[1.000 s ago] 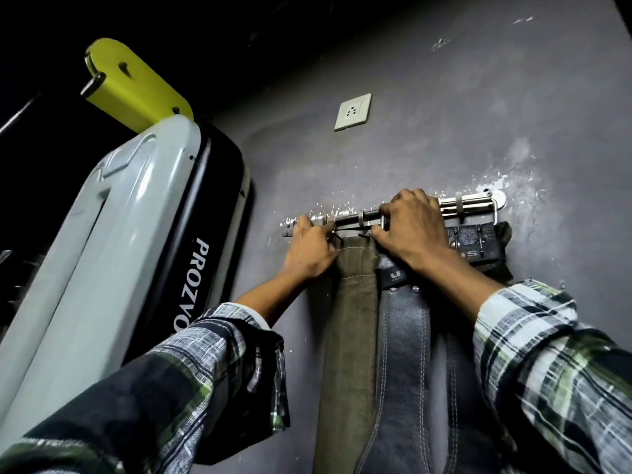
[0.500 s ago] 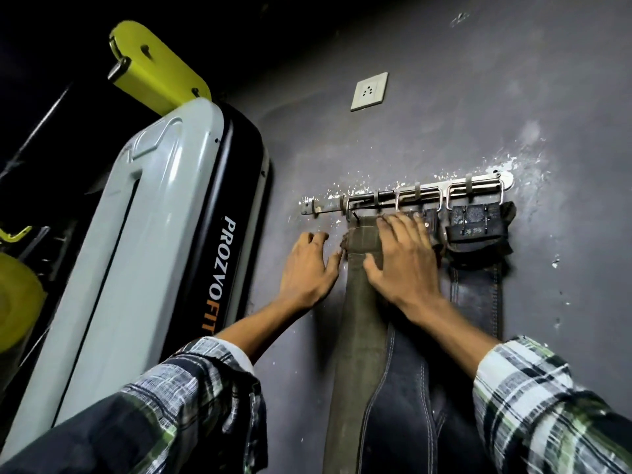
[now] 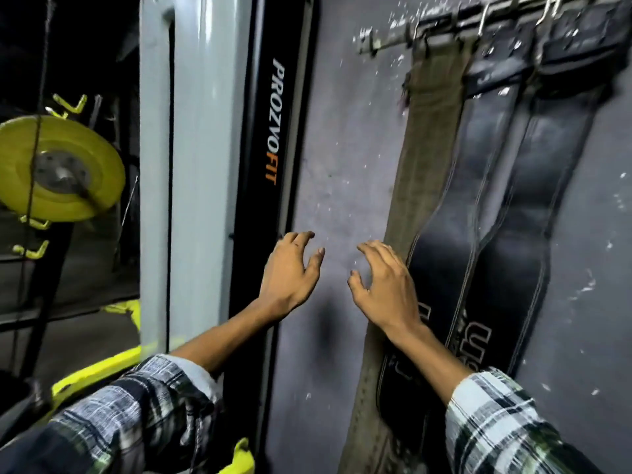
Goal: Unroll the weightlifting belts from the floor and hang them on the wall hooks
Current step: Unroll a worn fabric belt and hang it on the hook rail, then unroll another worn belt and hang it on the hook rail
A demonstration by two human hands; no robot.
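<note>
Three weightlifting belts hang flat from a metal hook rail at the top of the grey wall. The left one is an olive-brown belt. Beside it hang two black leather belts with white stitching and lettering. My left hand hovers in front of the bare wall, fingers spread, holding nothing. My right hand is open too, its fingers just off the left edge of the olive belt, its wrist crossing the belt's lower part.
A grey and black gym machine cover marked PROZVOFIT stands upright against the wall left of the belts. Farther left are a yellow pulley wheel, yellow hooks and a yellow frame bar in the dark.
Both hands have come off the belt tops at the rail and dropped down the wall, now open. The view has tilted downward, so the rail sits at the top edge.
</note>
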